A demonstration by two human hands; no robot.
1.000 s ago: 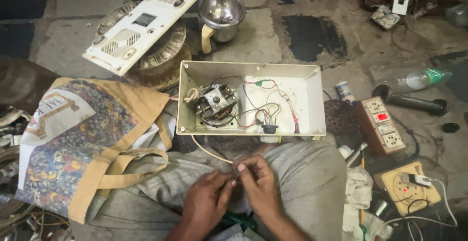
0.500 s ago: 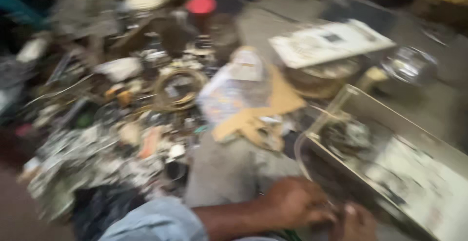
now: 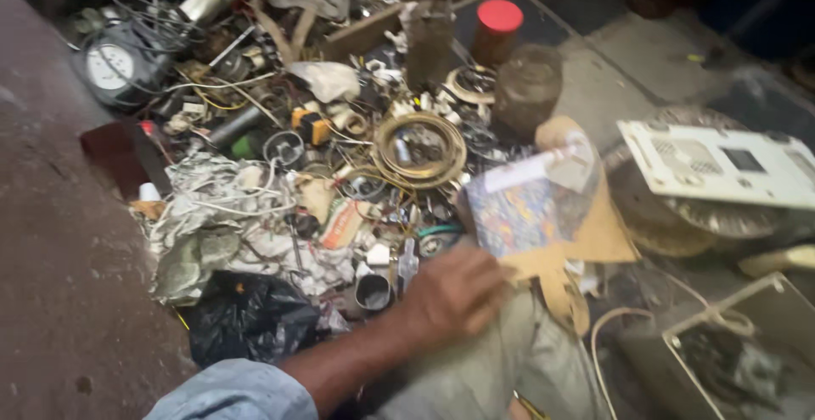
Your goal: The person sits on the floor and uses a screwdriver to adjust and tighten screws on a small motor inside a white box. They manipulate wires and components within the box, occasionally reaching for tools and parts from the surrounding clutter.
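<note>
Left hand [image 3: 454, 291] now reaching scrap pile, grip unclear, beside colourful printed bag [image 3: 522, 208], red-lidded jar [image 3: 497, 29] behind.

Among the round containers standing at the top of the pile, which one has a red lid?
The dark jar with the red lid, standing right of the tall dark block. The brown jar beside it has a dull brown top.

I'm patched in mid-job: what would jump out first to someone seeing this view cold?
A dense heap of scrap parts and wires fills the floor at centre left, with a coiled wire ring in its middle and a red-lidded jar behind it. The left hand reaches in at the heap's near edge, beside a colourful printed bag. At right, a white vented panel lies on a round object.
</note>
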